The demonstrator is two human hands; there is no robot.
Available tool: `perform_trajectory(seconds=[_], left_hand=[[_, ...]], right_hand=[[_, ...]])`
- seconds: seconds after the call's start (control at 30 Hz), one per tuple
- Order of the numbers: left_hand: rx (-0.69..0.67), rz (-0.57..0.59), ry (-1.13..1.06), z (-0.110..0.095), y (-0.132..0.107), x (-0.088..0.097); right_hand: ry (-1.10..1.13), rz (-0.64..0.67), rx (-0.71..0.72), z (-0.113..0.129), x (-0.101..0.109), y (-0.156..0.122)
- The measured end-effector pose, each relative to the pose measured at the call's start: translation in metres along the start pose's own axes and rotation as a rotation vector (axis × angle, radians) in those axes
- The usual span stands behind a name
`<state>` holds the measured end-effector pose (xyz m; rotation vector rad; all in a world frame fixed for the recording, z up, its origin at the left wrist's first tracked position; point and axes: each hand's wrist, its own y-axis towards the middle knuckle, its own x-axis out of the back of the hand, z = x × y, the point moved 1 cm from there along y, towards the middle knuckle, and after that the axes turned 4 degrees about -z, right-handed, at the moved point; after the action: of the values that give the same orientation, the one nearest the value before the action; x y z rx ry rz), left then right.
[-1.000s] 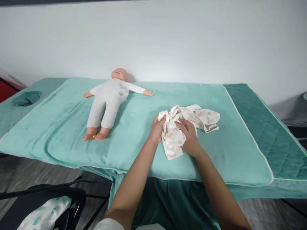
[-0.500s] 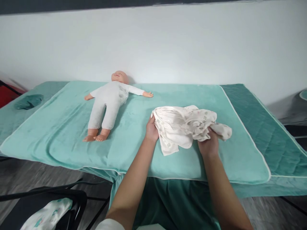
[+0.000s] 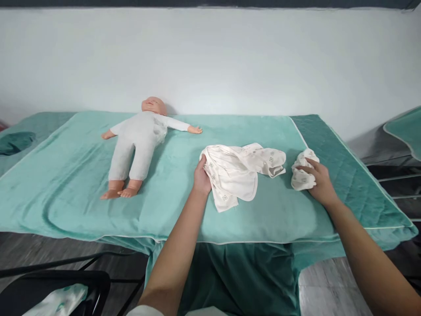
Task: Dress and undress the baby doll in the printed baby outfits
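My left hand (image 3: 201, 176) is closed on the left edge of a white printed baby top (image 3: 233, 171), which spreads loosely over the green bed cover. Further right, my right hand (image 3: 319, 181) grips a crumpled white printed baby garment (image 3: 301, 173), apart from the top; its exact kind is hidden by the folds. To the left, a baby doll (image 3: 140, 140) in a white body suit lies on its back, arms spread and feet toward me. Neither hand touches the doll.
The green cover (image 3: 171, 210) lies over a padded bed against a white wall (image 3: 210, 61). A black chair (image 3: 95, 289) with a printed cloth (image 3: 61, 300) stands at the lower left. Another green-covered surface (image 3: 406, 131) juts in at the right.
My right hand has moved right with the crumpled garment, separating it from the top. My left hand keeps its hold on the top. The view has shifted to the right.
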<state>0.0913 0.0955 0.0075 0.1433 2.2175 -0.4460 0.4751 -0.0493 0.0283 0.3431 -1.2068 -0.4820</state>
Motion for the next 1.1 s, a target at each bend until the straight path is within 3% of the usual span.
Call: perform_trajectory(seconds=[0.1, 0.27, 0.43, 0.57, 0.6, 0.67, 0.73, 0.8, 0.87, 0.97, 1.1], left_hand=[[0.002, 0.003, -0.017, -0.001, -0.001, -0.001], [-0.014, -0.016, -0.028, 0.000, 0.000, 0.000], [-0.012, -0.006, -0.013, 0.000, -0.002, -0.001], [-0.009, 0.009, -0.011, -0.001, -0.006, -0.002], [-0.007, 0.012, -0.012, -0.002, -0.007, -0.003], [0.009, 0.017, -0.019, -0.002, -0.008, -0.004], [0.030, 0.014, -0.042, -0.002, -0.008, -0.004], [0.041, 0.001, -0.075, -0.001, -0.008, -0.005], [0.042, -0.013, -0.097, -0.001, -0.007, -0.006], [0.032, -0.019, -0.095, -0.001, -0.007, -0.006], [0.000, -0.002, -0.084, -0.002, -0.008, -0.005]], right_hand=[[0.072, 0.110, 0.097, -0.007, -0.011, -0.007], [0.247, 0.081, 0.116, -0.009, -0.006, -0.016], [0.686, 0.039, -0.140, -0.015, 0.004, -0.015], [0.691, 0.146, -0.296, -0.021, 0.019, -0.009], [0.695, 0.113, -0.330, -0.022, 0.024, -0.010], [0.710, -0.078, -0.434, -0.023, 0.031, -0.012], [0.671, -0.296, -0.533, -0.019, 0.032, -0.019], [0.594, -0.370, -0.580, -0.008, 0.024, -0.025], [0.461, -0.303, -0.572, 0.008, 0.010, -0.027], [0.170, -0.161, -0.451, 0.031, -0.015, -0.021], [-0.045, -0.095, -0.302, 0.032, -0.033, -0.001]])
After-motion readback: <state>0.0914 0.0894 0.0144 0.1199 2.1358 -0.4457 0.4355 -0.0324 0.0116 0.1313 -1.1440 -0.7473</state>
